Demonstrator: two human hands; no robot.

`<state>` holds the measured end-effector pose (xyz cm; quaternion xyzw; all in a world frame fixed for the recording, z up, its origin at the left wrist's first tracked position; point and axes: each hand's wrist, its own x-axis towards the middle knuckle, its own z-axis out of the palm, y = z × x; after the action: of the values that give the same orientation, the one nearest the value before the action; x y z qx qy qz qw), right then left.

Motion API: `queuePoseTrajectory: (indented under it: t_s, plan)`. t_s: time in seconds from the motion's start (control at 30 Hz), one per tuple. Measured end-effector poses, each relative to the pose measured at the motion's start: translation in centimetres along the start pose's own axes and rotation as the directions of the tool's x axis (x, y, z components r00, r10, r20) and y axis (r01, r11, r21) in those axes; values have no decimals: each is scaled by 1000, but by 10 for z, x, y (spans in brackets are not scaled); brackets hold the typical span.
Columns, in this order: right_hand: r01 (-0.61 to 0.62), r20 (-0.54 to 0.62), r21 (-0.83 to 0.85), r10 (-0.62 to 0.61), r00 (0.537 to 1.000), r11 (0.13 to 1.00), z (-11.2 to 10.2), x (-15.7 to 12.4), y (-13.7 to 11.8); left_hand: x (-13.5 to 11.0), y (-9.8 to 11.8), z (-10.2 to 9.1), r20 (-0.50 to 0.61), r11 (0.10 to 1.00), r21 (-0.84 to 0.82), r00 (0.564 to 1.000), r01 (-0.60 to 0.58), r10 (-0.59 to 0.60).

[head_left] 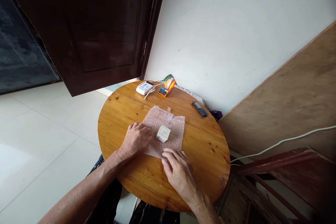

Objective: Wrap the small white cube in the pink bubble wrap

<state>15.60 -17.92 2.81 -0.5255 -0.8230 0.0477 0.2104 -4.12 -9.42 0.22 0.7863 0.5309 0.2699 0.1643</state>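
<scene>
A small cream box (163, 133) with printed labels rests on a sheet of clear, pinkish bubble wrap (174, 131), spread on the round wooden table (118, 112). My left hand (136, 138) lies over the left edge of the wrap, its fingers bent and close together on it. At the wrap's near edge, my right hand (177, 168) has its thumb and fingertips closed on the sheet. Neither hand touches the box. The undersides of my fingers are hidden.
Toward the back of the table are a white device (144, 88) with a cable, an orange tape dispenser (167, 87) and a dark, blurred-out object (200, 109). A brown door (99, 35) and a white wall (223, 35) stand behind. A reddish wooden frame (275, 161) is at right.
</scene>
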Motion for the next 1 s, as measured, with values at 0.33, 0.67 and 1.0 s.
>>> queuePoseTrajectory:
  t_s: [0.33,0.67,1.0]
  plan:
    - [-43,-89,110,53,995,993,-23,35,19,14,10,-40,101,960,-120,959,-253,266]
    - [-241,8,472,269,963,848,-21,71,53,54,22,-8,158,931,-366,984,-19,83]
    - [-361,46,648,439,897,670,-3,64,61,56,17,8,212,793,-600,977,111,24]
